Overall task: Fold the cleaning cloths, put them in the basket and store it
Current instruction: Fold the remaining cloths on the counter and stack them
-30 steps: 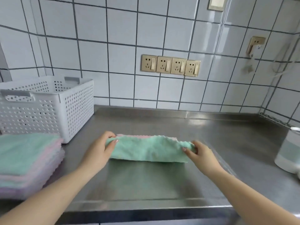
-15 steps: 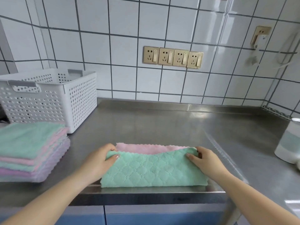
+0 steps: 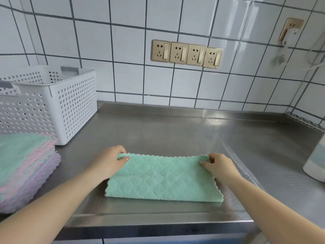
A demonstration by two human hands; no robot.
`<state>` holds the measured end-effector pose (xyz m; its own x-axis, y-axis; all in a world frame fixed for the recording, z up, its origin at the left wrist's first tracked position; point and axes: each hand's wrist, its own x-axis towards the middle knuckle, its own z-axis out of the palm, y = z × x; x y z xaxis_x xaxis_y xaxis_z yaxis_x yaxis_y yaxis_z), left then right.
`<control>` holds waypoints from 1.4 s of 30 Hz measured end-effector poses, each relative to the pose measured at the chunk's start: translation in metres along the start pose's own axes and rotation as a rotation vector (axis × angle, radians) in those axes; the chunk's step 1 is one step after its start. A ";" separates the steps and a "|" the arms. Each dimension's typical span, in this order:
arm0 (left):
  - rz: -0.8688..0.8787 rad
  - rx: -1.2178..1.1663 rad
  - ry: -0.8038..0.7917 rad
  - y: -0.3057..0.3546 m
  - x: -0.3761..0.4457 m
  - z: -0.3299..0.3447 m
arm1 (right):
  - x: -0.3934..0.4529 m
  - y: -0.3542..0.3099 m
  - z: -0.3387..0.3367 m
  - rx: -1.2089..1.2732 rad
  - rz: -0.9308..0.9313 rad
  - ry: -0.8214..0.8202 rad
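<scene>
- Green cloth lying folded in half on the steel counter, near the front edge, fold line toward the viewer, scalloped edges lined up at the back.
- Left hand pinching the far left corner, thumb on top, fingers curled round the edge.
- Right hand doing the same at the far right corner, fingers tucked over the edge.
- So, first fold looking done, probably one more fold to go before it's basket-sized. Just a guess though.
- Stack of green, pink and purple cloths sitting at the left, just in front of the basket. Can't tell for sure whether that pile is folded already or still waiting, looks flat and full-size-ish.
- White perforated basket standing at the back left against the tiled wall, well apart from the cloth in hand. Inside mostly hidden, no cloth showing through the holes.
- Overall: early days. Nothing visibly in the basket, storing not started.
- Off to the right edge, part of a white-and-grey container; row of gold sockets up on the wall.
</scene>
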<state>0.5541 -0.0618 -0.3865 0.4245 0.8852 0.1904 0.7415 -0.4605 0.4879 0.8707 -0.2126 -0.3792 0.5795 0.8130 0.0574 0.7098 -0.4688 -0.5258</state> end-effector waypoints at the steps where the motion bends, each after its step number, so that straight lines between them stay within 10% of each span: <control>1: -0.001 0.011 -0.002 -0.001 0.003 0.001 | 0.002 0.000 0.001 -0.006 -0.003 -0.005; 13: -0.047 0.118 -0.017 0.004 0.007 0.004 | 0.003 -0.003 0.003 -0.031 -0.027 0.026; 17: 0.263 0.225 0.201 0.033 -0.011 0.005 | -0.018 -0.025 0.009 -0.198 -0.354 0.165; 20: 0.395 0.153 0.019 0.069 -0.028 0.023 | -0.038 -0.061 0.038 -0.324 -0.511 -0.014; 25: 0.273 0.325 -0.220 0.073 -0.035 0.052 | -0.051 -0.079 0.074 -0.380 -0.429 -0.188; 38: 0.009 0.379 -0.255 0.029 -0.035 0.028 | -0.047 -0.020 0.039 -0.494 -0.176 -0.196; 42: 0.310 0.352 -0.113 0.050 -0.054 0.021 | -0.035 -0.037 0.033 -0.471 -0.315 -0.151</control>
<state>0.5797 -0.1340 -0.3905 0.6928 0.6989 0.1778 0.6935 -0.7133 0.1014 0.8108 -0.2126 -0.3902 0.2727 0.9620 0.0102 0.9601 -0.2714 -0.0673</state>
